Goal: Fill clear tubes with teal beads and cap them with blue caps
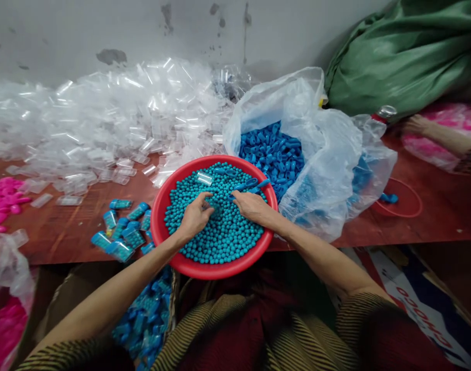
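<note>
A red basin (160,226) full of small turquoise beads (215,237) stands in front of me. Over the beads, my left hand (195,214) has its thumb and forefinger curved and apart, with nothing visible between them. A short clear plastic tube (205,178) lies on the beads just beyond it. My right hand (253,207) reaches across the basin's right rim, fingers pressed together low at the beads. Whatever its fingertips hold is too small to make out. Several blue plastic caps with loops (247,184) rest on the beads just past that hand.
Clear plastic tubes (115,118) are heaped along the wall. Bead-filled tubes (133,236) lie left of the basin. A plastic bag (328,170) holds blue caps (272,154). Pink pieces (3,201) lie far left. Another person's arm (439,135) rests at right, beside a green cloth (405,56).
</note>
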{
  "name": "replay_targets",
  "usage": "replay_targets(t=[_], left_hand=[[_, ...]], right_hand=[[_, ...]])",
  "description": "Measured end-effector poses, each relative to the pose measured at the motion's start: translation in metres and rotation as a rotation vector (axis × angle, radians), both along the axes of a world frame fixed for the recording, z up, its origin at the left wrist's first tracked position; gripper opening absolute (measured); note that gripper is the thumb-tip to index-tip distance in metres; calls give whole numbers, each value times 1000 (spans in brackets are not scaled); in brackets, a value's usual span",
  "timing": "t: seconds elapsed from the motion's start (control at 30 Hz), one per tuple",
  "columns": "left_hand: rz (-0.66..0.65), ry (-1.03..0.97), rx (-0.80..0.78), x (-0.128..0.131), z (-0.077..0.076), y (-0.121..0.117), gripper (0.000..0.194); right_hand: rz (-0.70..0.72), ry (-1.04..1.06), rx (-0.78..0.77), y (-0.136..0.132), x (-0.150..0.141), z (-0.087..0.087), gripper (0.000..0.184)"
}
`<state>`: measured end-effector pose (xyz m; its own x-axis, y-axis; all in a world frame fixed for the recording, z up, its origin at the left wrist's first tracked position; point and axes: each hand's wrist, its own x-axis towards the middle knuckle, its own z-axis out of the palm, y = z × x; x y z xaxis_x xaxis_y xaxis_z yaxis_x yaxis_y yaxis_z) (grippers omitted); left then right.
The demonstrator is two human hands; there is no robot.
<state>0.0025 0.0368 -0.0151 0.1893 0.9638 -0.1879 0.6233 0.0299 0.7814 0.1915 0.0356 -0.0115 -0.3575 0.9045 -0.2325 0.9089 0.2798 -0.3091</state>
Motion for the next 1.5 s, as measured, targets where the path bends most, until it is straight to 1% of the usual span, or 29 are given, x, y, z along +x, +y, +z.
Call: replay_targets(t=[0.03, 0.07, 0.1, 0.13, 0.2, 0.3, 0.4, 0.43, 0.5, 0.57, 0.63, 0.73, 0.83, 0.87, 0.93, 1.0, 1.07, 1.13, 1.17, 1.27, 1.3, 1.33, 1.43, 1.5], left_hand=[[-66, 136, 26, -3, 1, 0, 27], [-116, 240, 16, -6, 2, 0, 22], [-146, 301, -23, -8, 4, 2, 16], [-155, 320, -84, -8, 5, 4, 13], [-152, 282, -213, -3, 6, 12, 15], [-150, 154, -381, 11, 3, 22, 21], [-116, -73, -535, 25, -3, 20, 21], [-100, -162, -566, 28, -5, 17, 20], [-69, -333, -602, 29, -5, 9, 16], [-32, -470, -616, 26, -5, 3, 16], [3, -559, -617, 21, -4, 0, 20], [39, -691, -613, 15, -6, -1, 26], [81, -841, -571, 14, -8, -1, 28], [88, -862, -554, 15, -9, -1, 29], [69, -837, -533, 16, -8, -1, 31], [25, -776, -519, 17, -5, -2, 32], [-17, -713, -487, 16, -2, -2, 35], [-37, -659, -417, 14, 1, -2, 36], [-40, -639, -378, 13, 3, -3, 36], [-3, -582, -295, 10, 5, -7, 30], [16, -570, -293, 10, 6, -9, 29], [28, -565, -307, 10, 7, -11, 29], [9, -621, -428, 8, 8, -15, 35], [-19, -686, -524, 7, 10, -16, 40]], right_hand=[[-5, 6, -6, 0, 0, 0, 29], [-11, 14, -14, 0, 0, 0, 29], [-18, 30, -28, 0, 0, 0, 28], [-23, 52, -46, 0, -1, 1, 28], [-26, 102, -94, 0, -1, 2, 26], [-28, 164, -155, 4, -2, 6, 22], [-56, 207, -190, 8, -2, 9, 21], [-91, 247, -228, 10, -2, 10, 22], [-214, 419, -351, 12, -2, 11, 21], [-350, 657, -486, 12, -1, 12, 18], [-423, 830, -542, 12, 0, 11, 13], [-458, 938, -553, 11, 2, 11, 9], [-465, 1008, -594, 9, 3, 13, 9], [-457, 1025, -609, 9, 3, 14, 9], [-424, 1038, -620, 8, 3, 15, 10], [-377, 1026, -599, 7, 3, 14, 15], [-315, 981, -565, 6, 3, 12, 23], [-256, 884, -470, 5, 1, 8, 32], [-229, 817, -369, 4, 1, 7, 36], [-143, 650, 20, -1, -2, 3, 39], [-111, 629, 100, -2, -2, 3, 39], [-77, 628, 129, -4, -2, 3, 39], [13, 631, 56, -6, -1, 5, 36], [32, 559, 42, -6, 0, 6, 34]])
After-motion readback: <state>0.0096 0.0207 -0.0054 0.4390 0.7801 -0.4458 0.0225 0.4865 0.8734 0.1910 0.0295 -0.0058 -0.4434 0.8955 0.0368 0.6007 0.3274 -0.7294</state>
